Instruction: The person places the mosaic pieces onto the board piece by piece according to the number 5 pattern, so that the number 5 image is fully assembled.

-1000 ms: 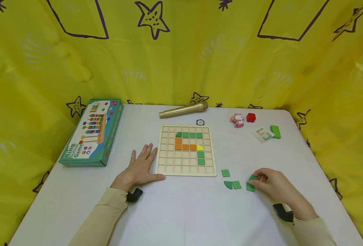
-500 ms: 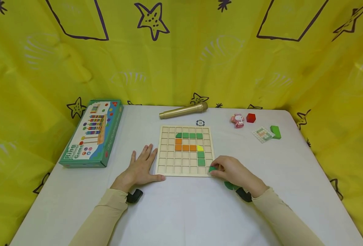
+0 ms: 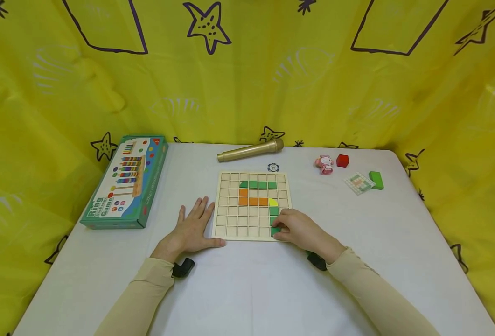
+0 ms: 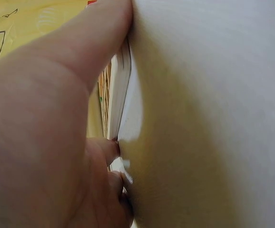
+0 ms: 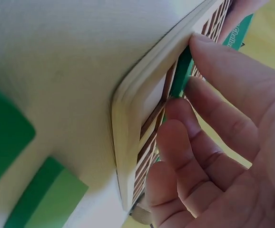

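A square wooden grid board (image 3: pixel 243 224) lies mid-table, with green, orange and yellow tiles in some of its cells. My right hand (image 3: pixel 306 229) is over its lower right part and pinches a green square tile (image 3: pixel 275 232) between thumb and fingertips. In the right wrist view that green tile (image 5: pixel 181 71) stands at a cell of the edge row, partly hidden by the fingers. My left hand (image 3: pixel 188 231) rests on the table with fingers spread, its thumb and fingertips against the board's left side. The left wrist view shows them at the board's edge (image 4: pixel 122 90).
Loose green tiles (image 5: pixel 56 194) lie beside the board, mostly hidden by my right wrist in the head view. A game box (image 3: pixel 125 182) stands left. Behind are a gold microphone (image 3: pixel 251 150) and chip (image 3: pixel 273 167); right, a pink figurine (image 3: pixel 324 164), red block (image 3: pixel 342 160), pattern card (image 3: pixel 359 183), green block (image 3: pixel 375 180).
My right hand has picked up green from the loose tiles at the right and carried it left to the board's lower right cells. The left hand has stayed in place.
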Demonstrator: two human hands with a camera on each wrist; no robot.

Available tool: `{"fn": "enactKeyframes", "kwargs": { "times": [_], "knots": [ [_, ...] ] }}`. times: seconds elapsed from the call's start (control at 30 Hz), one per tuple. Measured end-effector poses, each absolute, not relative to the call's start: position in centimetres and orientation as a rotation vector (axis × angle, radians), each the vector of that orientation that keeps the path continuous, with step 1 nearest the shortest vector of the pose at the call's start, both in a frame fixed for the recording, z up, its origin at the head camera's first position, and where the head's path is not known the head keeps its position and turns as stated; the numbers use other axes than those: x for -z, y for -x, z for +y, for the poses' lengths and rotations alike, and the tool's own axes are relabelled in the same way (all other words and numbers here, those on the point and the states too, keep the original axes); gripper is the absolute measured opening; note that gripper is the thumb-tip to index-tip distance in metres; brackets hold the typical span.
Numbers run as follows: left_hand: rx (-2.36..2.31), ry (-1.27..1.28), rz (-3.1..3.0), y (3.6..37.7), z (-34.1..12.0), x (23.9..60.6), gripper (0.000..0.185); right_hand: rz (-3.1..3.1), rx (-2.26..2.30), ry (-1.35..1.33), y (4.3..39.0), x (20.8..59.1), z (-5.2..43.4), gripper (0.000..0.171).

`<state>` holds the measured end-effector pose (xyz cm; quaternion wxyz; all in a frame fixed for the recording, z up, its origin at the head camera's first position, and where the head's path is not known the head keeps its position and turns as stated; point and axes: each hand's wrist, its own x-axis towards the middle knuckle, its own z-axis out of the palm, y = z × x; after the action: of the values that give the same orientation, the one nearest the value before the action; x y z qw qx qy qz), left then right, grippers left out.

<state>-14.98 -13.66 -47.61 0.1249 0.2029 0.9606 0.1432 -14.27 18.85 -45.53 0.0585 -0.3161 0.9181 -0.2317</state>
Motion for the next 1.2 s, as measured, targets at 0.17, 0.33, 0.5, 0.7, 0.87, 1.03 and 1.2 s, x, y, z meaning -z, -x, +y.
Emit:
{"fn": "enactKeyframes", "kwargs": {
  "times": [0.17,0.33,0.5,0.7,0.87,1.03,1.2],
  "knots": [
    [-0.418,-0.585,2.799,14.9,-13.7,47.7,0.118,2.778,0.755,0.954,14.4,45.5,19.1,0.019],
    [-0.414,-0.584,2.798,15.0,-13.6,47.8,0.118,2.785,0.837,0.737,14.2,44.4,21.7,0.017],
    [-0.410,-0.581,2.799,15.1,-13.6,47.8,0.118,2.825,0.865,0.530,12.9,43.6,26.1,0.017],
    [-0.412,-0.577,2.801,15.1,-13.6,47.7,0.118,2.799,0.894,0.429,10.2,43.3,30.0,0.018],
    [-0.411,-0.574,2.796,15.1,-13.7,47.7,0.118,2.770,0.948,0.373,8.1,44.3,31.7,0.020],
    [-0.410,-0.574,2.793,15.1,-13.6,47.7,0.119,2.763,0.974,0.375,6.3,45.4,32.5,0.027],
    [-0.398,-0.574,2.795,15.1,-13.5,47.7,0.118,2.810,0.938,0.378,5.8,45.9,32.5,0.027]
  ]
}}
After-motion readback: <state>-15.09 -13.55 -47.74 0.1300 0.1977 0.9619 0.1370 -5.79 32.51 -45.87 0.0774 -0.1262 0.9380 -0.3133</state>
